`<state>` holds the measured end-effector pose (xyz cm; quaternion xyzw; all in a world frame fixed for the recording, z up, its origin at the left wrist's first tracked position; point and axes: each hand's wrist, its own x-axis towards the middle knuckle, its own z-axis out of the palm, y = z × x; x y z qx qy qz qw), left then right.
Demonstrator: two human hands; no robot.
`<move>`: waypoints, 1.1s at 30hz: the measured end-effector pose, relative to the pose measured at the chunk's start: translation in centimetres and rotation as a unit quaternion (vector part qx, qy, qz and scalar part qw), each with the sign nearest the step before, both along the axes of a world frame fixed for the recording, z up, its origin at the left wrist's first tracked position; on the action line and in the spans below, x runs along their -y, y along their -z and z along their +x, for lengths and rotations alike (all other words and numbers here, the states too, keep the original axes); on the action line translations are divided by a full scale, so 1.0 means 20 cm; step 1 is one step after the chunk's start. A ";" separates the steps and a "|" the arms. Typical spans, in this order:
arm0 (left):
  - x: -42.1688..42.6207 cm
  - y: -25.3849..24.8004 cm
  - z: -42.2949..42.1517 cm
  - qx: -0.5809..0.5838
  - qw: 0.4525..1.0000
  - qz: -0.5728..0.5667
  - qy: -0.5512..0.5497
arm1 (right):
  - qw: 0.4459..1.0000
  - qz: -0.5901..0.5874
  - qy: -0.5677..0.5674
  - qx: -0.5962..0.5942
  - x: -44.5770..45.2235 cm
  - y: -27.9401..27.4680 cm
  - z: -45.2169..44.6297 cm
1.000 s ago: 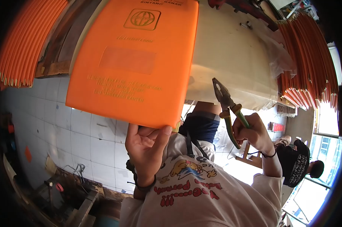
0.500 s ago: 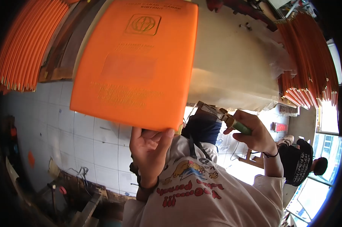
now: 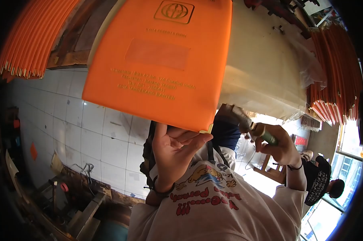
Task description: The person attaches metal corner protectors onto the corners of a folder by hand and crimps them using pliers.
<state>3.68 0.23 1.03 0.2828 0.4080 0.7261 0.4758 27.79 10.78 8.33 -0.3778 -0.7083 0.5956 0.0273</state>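
An orange folder (image 3: pixel 149 60) with gold print and a clear window lies over the edge of a beige-covered surface, its lower part sticking out. A brass corner piece (image 3: pixel 206 129) sits on its lower right corner. My left hand (image 3: pixel 175 150) grips the folder's near edge, the thumb beside that corner and some fingertips hidden beneath. To the right, my right hand (image 3: pixel 276 144) is closed around the green handles of pliers (image 3: pixel 241 117). The blurred jaws point up and left, apart from the folder.
Stacks of orange folders with metal corners stand at the upper left (image 3: pixel 33 40) and right (image 3: pixel 336 72). The beige-covered surface (image 3: pixel 266 60) extends behind the pliers. Another person (image 3: pixel 318 180) is at the far right, near a wooden stool (image 3: pixel 270 170). Metal equipment (image 3: pixel 87 217) stands lower left.
The pliers have swung down and left from upright, bringing their jaws nearer the folder's corner. The folder and my left hand appear farther right, and the brass corner shows more clearly.
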 end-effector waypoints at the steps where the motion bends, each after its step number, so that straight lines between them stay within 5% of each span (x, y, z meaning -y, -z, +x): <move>1: 0.00 0.01 0.00 -0.009 1.000 0.000 0.001 | 0.999 0.002 -0.053 -0.003 -0.01 0.01 0.00; 9: -0.01 0.02 0.01 -0.019 1.000 0.007 -0.005 | 0.990 -0.047 -0.048 0.121 0.02 -0.06 -0.02; 23: 0.00 0.03 0.00 -0.006 1.000 -0.026 0.006 | 0.982 0.111 -0.148 0.036 -0.02 -0.03 -0.01; 27: 0.00 0.03 -0.01 -0.022 0.999 -0.024 0.013 | 0.992 -0.035 -0.090 0.081 -0.06 -0.11 -0.06; 30: 0.00 0.03 -0.01 -0.034 0.999 -0.018 0.011 | 0.986 -0.005 -0.167 0.032 -0.10 -0.07 -0.05; 33: 0.00 0.01 0.00 -0.008 1.000 -0.021 0.002 | 0.969 0.031 -0.203 0.139 -0.13 -0.11 -0.08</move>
